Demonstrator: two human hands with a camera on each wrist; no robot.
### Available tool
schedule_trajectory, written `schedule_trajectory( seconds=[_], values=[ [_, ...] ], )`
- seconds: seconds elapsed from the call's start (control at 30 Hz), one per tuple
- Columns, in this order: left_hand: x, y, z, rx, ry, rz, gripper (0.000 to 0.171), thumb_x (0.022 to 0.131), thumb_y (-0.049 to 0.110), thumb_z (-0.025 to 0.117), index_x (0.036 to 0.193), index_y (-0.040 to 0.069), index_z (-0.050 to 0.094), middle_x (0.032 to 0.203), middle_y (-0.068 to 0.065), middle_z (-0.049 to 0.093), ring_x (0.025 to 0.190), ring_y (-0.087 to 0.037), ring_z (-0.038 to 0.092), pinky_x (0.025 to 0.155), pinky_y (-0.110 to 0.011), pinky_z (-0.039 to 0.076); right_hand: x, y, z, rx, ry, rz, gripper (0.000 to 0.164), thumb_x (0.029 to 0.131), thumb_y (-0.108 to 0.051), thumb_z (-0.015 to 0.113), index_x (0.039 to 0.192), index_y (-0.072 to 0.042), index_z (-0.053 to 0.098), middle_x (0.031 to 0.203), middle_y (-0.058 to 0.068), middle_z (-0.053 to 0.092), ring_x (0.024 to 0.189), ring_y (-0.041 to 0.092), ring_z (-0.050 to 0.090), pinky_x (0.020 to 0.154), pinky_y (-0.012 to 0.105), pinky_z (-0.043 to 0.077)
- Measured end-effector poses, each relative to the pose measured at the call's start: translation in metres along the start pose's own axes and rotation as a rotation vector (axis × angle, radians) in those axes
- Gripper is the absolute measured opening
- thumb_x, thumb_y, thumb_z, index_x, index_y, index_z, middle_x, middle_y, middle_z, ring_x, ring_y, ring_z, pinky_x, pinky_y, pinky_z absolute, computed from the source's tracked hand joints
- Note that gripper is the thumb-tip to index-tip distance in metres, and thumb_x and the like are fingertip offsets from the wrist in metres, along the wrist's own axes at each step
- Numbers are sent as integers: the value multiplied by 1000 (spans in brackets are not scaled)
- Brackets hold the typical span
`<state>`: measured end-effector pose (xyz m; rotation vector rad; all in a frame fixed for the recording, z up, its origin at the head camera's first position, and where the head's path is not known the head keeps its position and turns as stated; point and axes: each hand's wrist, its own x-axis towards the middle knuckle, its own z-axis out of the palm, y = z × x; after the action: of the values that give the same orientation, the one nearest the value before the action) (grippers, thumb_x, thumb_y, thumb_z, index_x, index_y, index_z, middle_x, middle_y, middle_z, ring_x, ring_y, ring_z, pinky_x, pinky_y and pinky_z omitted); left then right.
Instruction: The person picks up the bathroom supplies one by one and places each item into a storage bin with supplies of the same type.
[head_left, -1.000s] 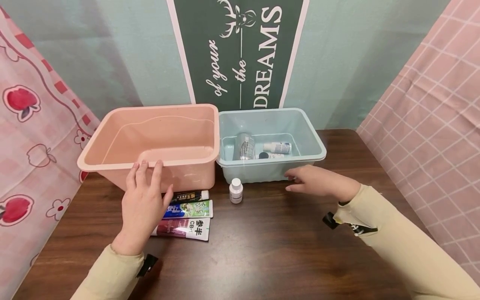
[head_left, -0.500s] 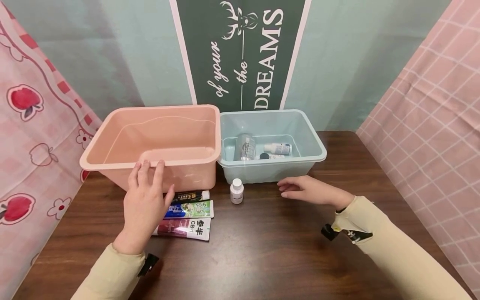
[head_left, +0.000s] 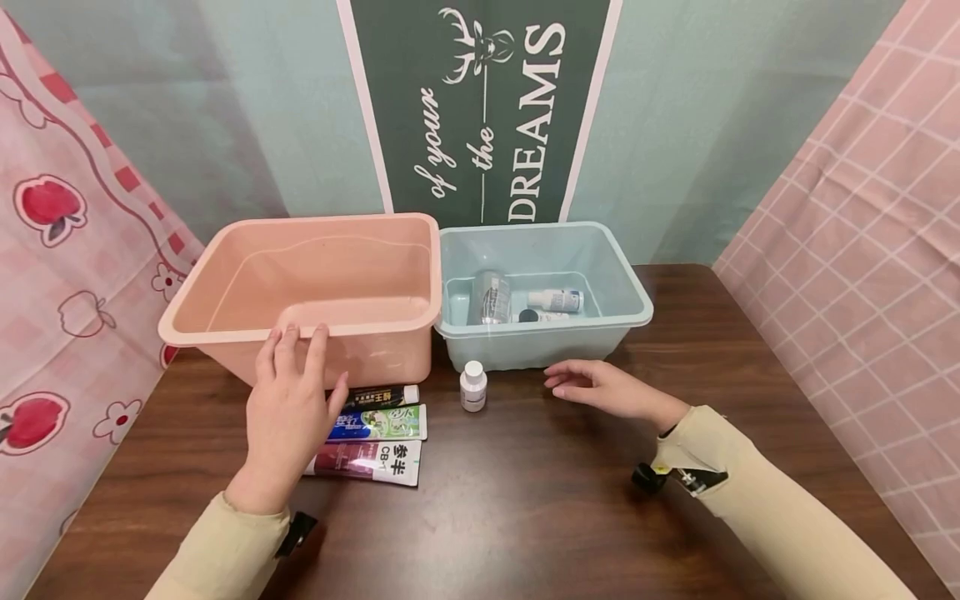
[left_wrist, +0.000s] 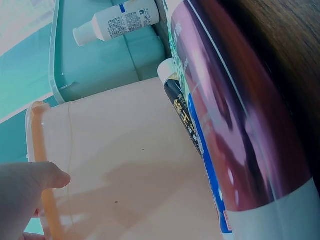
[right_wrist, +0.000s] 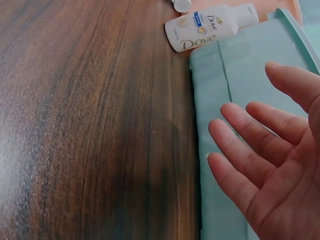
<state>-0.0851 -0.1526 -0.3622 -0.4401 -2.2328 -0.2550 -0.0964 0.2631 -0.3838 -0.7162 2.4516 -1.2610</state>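
Note:
My left hand rests its straightened fingertips on the front rim of the pink bin. In the left wrist view its thumb lies against that rim. My right hand holds nothing, its fingers loosely extended before the blue bin. A small white bottle stands upright on the table, left of those fingers; the right wrist view shows Dove lettering on this bottle. Three toothpaste tubes lie by my left hand: a black one, a blue and green one and a maroon and white one.
Inside the blue bin lie a clear bottle, a white bottle and a dark-capped bottle. The two bins stand side by side at the back of the dark wooden table. Patterned cloths hang on the sides.
My right hand has moved left along the front of the blue bin, closer to the standing white bottle. My left hand stays at the pink bin's rim.

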Motion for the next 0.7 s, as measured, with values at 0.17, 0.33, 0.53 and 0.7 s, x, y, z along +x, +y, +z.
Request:
schedule_trajectory(
  seconds=[0.17, 0.33, 0.53, 0.7],
  values=[
    [0, 1, -1, -1, -2, -2, 69, 69, 23, 72, 130, 3, 49, 124, -32, 44, 117, -51, 39, 72, -62, 45, 1, 2, 2, 22, 9, 11, 38, 92, -14, 57, 122, 9, 53, 112, 19, 64, 105, 19, 59, 88, 30, 47],
    [0, 2, -1, -4, 3, -5, 68, 69, 23, 72, 130, 3, 49, 124, -32, 44, 116, -51, 39, 71, -62, 45, 3, 1, 4, 28, 16, -18, 37, 92, -13, 56, 121, 11, 53, 111, 21, 63, 104, 21, 60, 87, 28, 47],
    [0, 1, -1, 0, -3, -4, 68, 69, 23, 72, 130, 3, 49, 124, -32, 44, 117, -50, 39, 68, -62, 46, 7, 2, 6, 90, 16, 7, 38, 93, -12, 56, 122, 11, 51, 113, 23, 62, 104, 22, 59, 84, 25, 49],
    [-1, 2, -1, 2, -2, -4, 69, 69, 23, 72, 130, 3, 49, 124, -32, 44, 117, -50, 39, 66, -62, 45, 8, 5, 8, 97, 21, -10, 38, 92, -12, 56, 122, 12, 51, 112, 24, 62, 104, 23, 59, 83, 26, 50]
  ],
)
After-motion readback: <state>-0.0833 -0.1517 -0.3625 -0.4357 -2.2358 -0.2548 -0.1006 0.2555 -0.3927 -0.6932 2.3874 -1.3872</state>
